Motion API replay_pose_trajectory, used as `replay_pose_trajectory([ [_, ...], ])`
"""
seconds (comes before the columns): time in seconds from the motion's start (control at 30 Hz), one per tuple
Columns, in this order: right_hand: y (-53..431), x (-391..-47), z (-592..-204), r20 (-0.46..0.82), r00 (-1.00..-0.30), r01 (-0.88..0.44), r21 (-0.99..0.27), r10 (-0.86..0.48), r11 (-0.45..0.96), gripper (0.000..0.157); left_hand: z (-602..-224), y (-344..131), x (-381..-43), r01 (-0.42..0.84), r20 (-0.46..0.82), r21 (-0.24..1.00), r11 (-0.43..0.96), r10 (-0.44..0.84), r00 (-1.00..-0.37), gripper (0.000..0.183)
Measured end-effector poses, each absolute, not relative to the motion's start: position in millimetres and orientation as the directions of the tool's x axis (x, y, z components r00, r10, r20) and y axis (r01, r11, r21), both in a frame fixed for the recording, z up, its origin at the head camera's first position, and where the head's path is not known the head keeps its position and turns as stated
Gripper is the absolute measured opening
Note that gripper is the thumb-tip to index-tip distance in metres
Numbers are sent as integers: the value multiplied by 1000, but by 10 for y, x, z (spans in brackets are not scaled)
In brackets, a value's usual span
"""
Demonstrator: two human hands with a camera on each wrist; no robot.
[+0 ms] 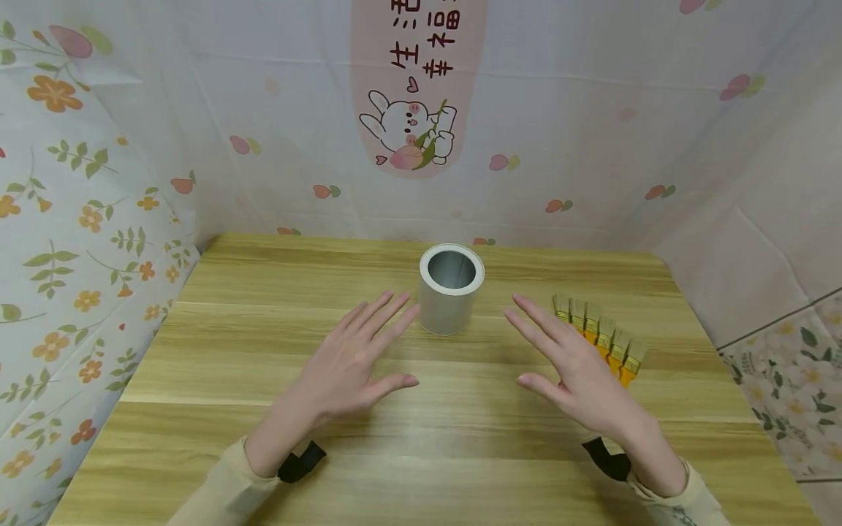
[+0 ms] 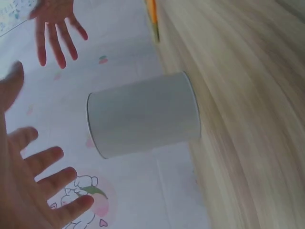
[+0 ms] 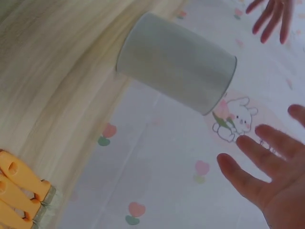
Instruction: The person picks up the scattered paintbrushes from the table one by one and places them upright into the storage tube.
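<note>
A white cylindrical container [image 1: 444,310] with a wide rim and a grey hollow inside stands upright toward the back of the wooden table. To its left, in the head view, my left hand [image 1: 351,365] is held with fingers spread and holds nothing. My right hand [image 1: 579,376] is on the other side, fingers extended, also holding nothing. Several paintbrushes [image 1: 618,343] with orange handles and pale bristles lie in a row beside the right hand, which partly covers their handles. Both wrist views show the container [image 2: 143,114] between the two hands, apart from the fingers.
The wooden table [image 1: 434,467] reaches back to a white curtain [image 1: 276,109] printed with a rabbit and tulips. Flowered cloth [image 1: 72,292] hangs along the left side, and pale tiles [image 1: 796,372] with a floral pattern are at the right.
</note>
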State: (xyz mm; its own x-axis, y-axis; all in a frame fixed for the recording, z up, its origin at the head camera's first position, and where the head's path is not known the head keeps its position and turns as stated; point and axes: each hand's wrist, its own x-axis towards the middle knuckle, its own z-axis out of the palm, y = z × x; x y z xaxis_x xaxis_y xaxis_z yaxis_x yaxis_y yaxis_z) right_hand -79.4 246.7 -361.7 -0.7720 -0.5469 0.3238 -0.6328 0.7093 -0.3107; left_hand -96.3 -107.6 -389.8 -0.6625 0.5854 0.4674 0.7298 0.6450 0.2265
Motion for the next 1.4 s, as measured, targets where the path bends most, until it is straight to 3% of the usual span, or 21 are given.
replay_pose_trajectory([
  [0.23, 2487, -884, -3591, 471, -811, -551, -414, -348, 724, 79, -3929, -885, -1106, 678, 571, 370, 635, 420, -706, 79],
  [0.47, 2573, -1052, -3537, 481, -839, -489, -462, -255, 740, 60, -3933, -682, -1302, 564, 490, 545, 620, 311, -814, 82],
  [0.63, 2633, -1160, -3504, 410, -893, -394, -520, -184, 758, 48, -3955, -534, -1451, 444, 369, 656, 610, 254, -894, 95],
  [0.83, 2698, -1233, -3508, 334, -935, -310, -596, -123, 741, 46, -3996, -394, -1586, 283, 206, 751, 596, 196, -959, 114],
  [1.1, 2776, -1345, -3624, 224, -971, -210, -621, -86, 755, 48, -4122, -298, -1731, 203, 140, 824, 529, 156, -978, 132],
  [1.4, 2963, -1448, -3748, 46, -998, -62, -611, -43, 789, 55, -4222, -220, -1841, 182, 120, 852, 491, 156, -980, 134],
])
